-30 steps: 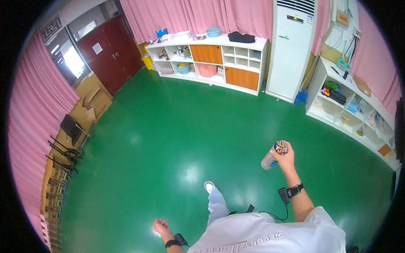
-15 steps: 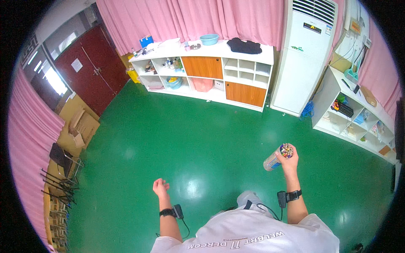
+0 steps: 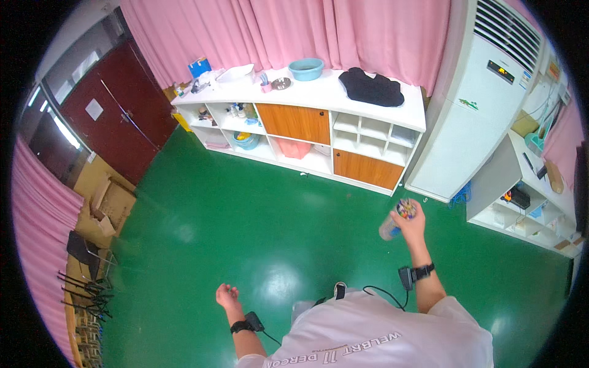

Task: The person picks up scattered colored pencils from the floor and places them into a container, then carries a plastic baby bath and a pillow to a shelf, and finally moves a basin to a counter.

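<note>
My right hand (image 3: 412, 222) is wrapped round a clear cylindrical tub (image 3: 388, 229), which tilts with its top toward me. Packed in the tub are many-coloured sticks (image 3: 405, 208) that look like coloured pencils, their ends showing at the top. Lower down and to the left, my left hand (image 3: 227, 295) hangs in the air over the green floor. Its fingers are loosely bent and a little apart, with nothing visible in them. Both wrists carry a black strap with a small box and cable.
Ahead stands a long white cabinet (image 3: 392, 116) bearing a blue basin (image 3: 306, 69), a white tray (image 3: 235, 75) and black cloth (image 3: 370, 88). To its right are a tall air conditioner (image 3: 454, 122) and another white shelf (image 3: 498, 172). Stacked chairs (image 3: 86, 282) and a cardboard box (image 3: 116, 205) line the left.
The cabinet and air conditioner appear nearer and larger, and the view has turned slightly. The tub stays in my right hand; my left hand has shifted a little left and down.
</note>
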A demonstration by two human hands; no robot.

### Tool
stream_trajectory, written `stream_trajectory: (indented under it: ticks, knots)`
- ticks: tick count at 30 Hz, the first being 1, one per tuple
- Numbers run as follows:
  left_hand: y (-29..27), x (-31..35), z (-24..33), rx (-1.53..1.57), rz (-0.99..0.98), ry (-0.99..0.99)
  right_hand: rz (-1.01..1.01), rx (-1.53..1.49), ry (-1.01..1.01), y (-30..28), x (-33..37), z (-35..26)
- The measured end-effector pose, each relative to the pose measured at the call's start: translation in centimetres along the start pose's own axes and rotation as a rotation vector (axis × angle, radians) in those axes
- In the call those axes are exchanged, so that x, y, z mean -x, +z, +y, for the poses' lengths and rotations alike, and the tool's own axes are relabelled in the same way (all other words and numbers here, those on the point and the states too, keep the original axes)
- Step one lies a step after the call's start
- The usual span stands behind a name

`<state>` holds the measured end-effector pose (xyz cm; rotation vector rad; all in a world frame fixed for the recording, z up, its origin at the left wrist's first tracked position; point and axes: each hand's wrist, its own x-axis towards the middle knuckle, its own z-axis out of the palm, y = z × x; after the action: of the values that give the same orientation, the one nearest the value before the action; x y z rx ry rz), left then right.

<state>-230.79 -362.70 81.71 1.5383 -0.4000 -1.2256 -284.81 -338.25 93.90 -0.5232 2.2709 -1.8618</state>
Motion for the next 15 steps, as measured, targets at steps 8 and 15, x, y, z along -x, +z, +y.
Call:
stream_trajectory:
  ticks: [8,15]
  knots:
    - [5.8,-9.2,1.7,0.121,0.209,0.05,-0.177,0.066,-0.198,18.0,-17.6,-5.9]
    - [18.1,-22.0,0.2,0.106,0.277,-0.046,-0.217,0.01,-0.171,30.9,-31.4,-5.2]
